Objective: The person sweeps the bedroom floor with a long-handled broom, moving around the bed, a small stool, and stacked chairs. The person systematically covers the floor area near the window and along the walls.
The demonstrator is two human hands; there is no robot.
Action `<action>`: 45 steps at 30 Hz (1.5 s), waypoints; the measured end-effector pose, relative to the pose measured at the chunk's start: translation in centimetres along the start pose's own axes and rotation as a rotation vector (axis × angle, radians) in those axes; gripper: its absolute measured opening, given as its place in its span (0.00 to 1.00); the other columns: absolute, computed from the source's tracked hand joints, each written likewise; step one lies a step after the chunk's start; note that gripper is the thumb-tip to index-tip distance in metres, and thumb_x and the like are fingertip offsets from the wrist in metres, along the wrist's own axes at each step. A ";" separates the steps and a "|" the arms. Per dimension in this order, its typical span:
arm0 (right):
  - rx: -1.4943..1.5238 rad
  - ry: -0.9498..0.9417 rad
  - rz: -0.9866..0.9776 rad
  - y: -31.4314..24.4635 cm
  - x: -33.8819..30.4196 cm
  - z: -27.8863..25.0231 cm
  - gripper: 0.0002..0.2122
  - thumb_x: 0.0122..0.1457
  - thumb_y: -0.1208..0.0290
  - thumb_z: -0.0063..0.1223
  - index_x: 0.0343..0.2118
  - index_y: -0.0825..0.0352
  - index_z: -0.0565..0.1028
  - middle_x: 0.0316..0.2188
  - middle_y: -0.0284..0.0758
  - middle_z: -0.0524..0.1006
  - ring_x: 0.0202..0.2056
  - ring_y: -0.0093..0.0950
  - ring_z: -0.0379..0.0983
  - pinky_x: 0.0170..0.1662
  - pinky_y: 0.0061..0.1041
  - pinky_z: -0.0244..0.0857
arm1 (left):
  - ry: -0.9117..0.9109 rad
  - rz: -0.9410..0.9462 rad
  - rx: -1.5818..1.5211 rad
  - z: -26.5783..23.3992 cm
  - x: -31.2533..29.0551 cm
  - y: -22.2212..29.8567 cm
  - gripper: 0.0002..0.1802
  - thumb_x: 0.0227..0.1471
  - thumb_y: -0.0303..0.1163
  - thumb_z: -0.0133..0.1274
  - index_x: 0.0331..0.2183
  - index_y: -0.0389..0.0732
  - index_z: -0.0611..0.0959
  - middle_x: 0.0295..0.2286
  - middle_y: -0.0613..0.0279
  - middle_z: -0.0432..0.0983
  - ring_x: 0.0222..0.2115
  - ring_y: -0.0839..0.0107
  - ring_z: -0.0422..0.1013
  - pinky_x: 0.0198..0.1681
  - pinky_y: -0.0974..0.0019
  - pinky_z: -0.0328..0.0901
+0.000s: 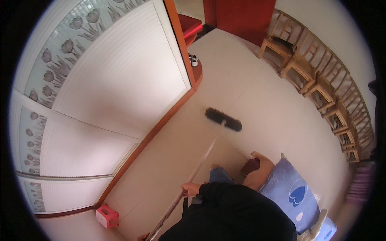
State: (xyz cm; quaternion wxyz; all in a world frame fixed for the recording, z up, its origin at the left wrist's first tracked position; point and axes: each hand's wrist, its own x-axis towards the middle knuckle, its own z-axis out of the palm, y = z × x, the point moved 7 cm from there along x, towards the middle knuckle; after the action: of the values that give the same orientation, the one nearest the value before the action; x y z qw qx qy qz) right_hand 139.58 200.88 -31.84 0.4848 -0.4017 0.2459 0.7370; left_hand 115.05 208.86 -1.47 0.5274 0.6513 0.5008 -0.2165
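Note:
A broom (207, 149) with a long pale handle and a dark, wide bristle head (223, 119) slants across the middle, its head on the light floor. My right hand (191, 189), coming out of a black sleeve, is closed round the handle about midway along. Lower down, at the picture's bottom edge, my left hand (143, 237) is closed at the near part of the handle; only a bit of it shows.
White sliding doors (116, 76) with a flower pattern line the left. A pink stool (107, 216) stands by their track. Wooden chairs (299, 68) stand in a row along the right wall. A blue heart-patterned cover (287, 188) lies over furniture close on my right. Small shoes (194, 60) sit beyond the doors.

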 end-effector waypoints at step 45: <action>-0.252 -0.165 0.297 -28.1 -9.7 -20.2 0.10 0.46 0.73 0.50 0.32 0.68 0.66 0.30 0.39 0.68 0.30 0.35 0.67 0.32 0.37 0.65 | 0.247 -0.186 -0.264 23.5 6.2 28.0 0.24 0.32 0.22 0.57 0.38 0.31 0.74 0.24 0.65 0.71 0.24 0.79 0.65 0.26 0.76 0.62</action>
State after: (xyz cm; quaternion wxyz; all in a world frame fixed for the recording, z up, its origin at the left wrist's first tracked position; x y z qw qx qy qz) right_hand 174.36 192.14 -34.25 0.3352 -0.3568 0.1680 0.8556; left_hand 148.02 191.82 -1.56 0.5207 0.5489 0.6436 -0.1152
